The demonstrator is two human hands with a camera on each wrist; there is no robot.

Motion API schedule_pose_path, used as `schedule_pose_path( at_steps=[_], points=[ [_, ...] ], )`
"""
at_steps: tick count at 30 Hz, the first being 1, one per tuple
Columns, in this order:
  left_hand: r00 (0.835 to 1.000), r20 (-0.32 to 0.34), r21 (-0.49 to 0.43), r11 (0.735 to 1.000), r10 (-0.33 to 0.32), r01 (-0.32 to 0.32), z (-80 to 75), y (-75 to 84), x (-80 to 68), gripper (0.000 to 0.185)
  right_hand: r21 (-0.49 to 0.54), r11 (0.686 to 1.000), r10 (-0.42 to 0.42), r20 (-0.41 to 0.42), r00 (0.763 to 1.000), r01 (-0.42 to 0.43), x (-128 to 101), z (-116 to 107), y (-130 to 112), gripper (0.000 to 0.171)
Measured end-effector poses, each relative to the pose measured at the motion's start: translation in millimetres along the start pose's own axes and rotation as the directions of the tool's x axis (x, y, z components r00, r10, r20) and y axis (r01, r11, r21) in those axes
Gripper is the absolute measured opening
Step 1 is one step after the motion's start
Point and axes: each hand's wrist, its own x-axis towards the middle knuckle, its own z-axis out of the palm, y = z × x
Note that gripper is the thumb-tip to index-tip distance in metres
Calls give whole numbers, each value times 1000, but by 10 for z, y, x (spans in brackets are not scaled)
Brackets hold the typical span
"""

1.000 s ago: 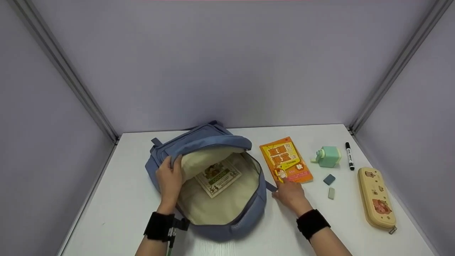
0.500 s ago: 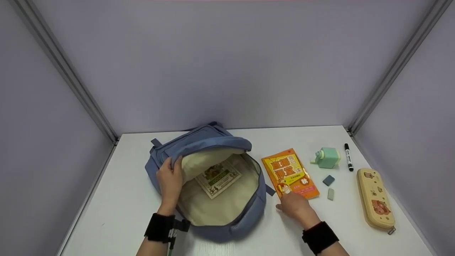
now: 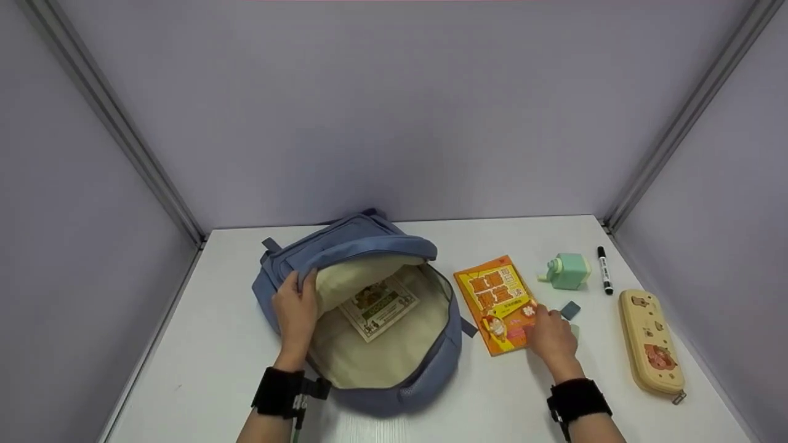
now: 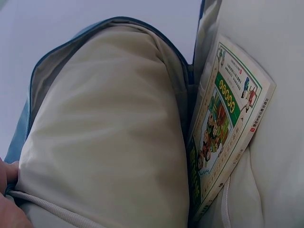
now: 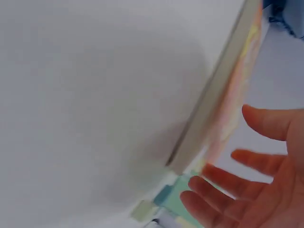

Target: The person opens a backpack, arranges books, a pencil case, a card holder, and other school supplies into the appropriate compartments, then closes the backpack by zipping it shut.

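A bare recording booth: plain lilac partition walls (image 3: 394,111) in metal framing, white table (image 3: 203,363).

White table (image 3: 203,357) — plain lilac walls (image 3: 394,111) around.

- My left hand (image 3: 295,311) is bare, with no glove and no ring that I can see from the head camera.
- A wide black band (image 3: 277,392) wraps my left wrist; a small black mount juts from its inner side, and a thin greenish cord or strap hangs below it.
- My right hand (image 3: 552,337) is also bare.
- A matching black band (image 3: 577,400) circles my right wrist, with a dark clip or buckle at its left edge.
- Both forearms are uncovered below the bands; no sleeves show.
- In the right wrist view my fingers (image 5: 223,178) look blurred, so I can't make out the nails or any fine marks.
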Motion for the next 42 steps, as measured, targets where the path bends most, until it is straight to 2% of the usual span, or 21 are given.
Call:
schedule_pose_path(
  at_steps=[4,10,15,22,26,35,42],
  points=[
    [1000,7,-13,1000,-6,6,1,9,-1,42,70,992,105,67,992,-109,29,-43,128,65],
    [1000,3,-18,1000,-9,9,-3,15,2,43,111,981,141,159,977,-159,16,-183,184,57],
    [1000,-8,5,1000,-1,1,-1,8,8,42,117,979,144,204,968,-170,14,-241,184,54],
    [1000,2,10,1000,-3,3,-9,15,-2,42,73,982,158,195,968,-175,46,-211,175,53],
    [1000,15,-6,1000,-4,4,-16,15,-12,42,83,980,161,199,967,-180,59,-193,174,56],
    [1000,9,-1,1000,-15,15,-5,-4,-16,42,84,979,163,249,955,-188,96,-210,214,57],
    [1000,-3,-3,1000,-3,3,-13,18,21,43,167,964,149,310,939,-208,108,-214,263,68]
  ],
)
